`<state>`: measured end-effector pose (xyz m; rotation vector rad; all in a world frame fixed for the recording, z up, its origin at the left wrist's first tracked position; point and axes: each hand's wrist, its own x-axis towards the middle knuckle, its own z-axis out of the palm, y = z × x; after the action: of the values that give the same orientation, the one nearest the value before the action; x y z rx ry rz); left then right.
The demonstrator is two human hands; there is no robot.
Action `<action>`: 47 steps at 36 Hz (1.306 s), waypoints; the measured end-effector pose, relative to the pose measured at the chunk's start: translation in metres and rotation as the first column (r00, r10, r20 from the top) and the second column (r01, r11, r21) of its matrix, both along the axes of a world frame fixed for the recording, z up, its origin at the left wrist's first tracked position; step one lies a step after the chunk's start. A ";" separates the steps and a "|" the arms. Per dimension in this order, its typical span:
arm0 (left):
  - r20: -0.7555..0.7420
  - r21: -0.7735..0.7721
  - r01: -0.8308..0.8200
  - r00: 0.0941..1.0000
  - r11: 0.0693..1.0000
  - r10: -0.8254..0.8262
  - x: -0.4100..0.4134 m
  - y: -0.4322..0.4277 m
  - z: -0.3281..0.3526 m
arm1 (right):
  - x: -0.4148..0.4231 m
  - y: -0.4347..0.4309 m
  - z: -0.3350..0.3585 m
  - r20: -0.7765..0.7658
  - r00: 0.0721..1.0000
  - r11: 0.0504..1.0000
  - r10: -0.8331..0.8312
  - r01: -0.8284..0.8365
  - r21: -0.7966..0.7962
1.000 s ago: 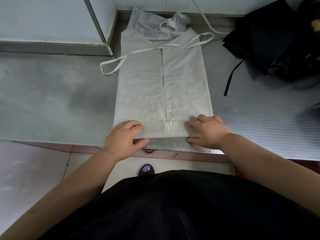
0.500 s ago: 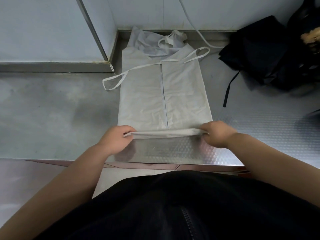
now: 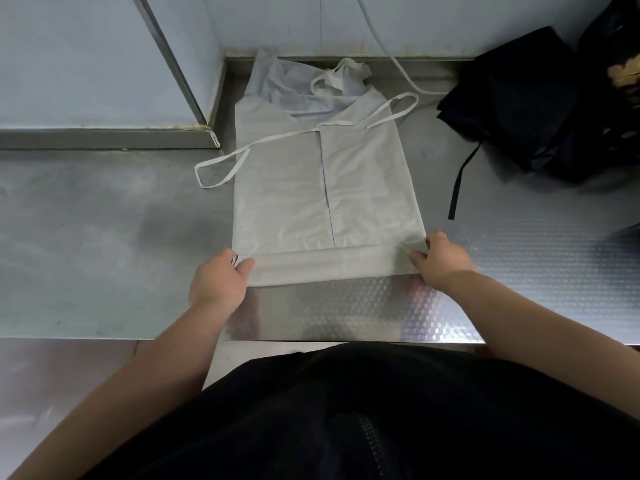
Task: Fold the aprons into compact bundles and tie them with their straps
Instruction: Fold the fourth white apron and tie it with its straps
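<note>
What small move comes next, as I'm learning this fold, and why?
Probably roll the folded band one turn away from the body: left hand and right hand pinch its ends, and most of the white apron beyond lies flat.

The apron (image 3: pixel 287 188) is seen in plain off-white, without print, and its straps (image 3: pixel 221 164) are of the same white. The table (image 3: pixel 86 237) is shown in dull, mottled grey on the left, while its right part is embossed with a fine, shiny pattern of small diamonds. The heap of cloth (image 3: pixel 519 98) is seen in solid black, as is the strap (image 3: pixel 459 181) trailing from it. The wall (image 3: pixel 86 57) is painted pale blue-grey. A black garment (image 3: pixel 346 427) is worn.
</note>
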<state>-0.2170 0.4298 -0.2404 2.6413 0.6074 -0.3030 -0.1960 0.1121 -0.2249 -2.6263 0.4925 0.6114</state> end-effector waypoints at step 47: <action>0.032 -0.310 0.422 0.900 0.852 -0.435 0.029 0.013 0.016 | 0.027 0.015 0.020 -0.034 0.902 0.897 0.429 -0.431 -0.099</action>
<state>-0.1883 0.4424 -0.2241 2.4365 -0.0379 -0.5343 -0.1687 0.1267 -0.2053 -2.8522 -0.0689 0.7504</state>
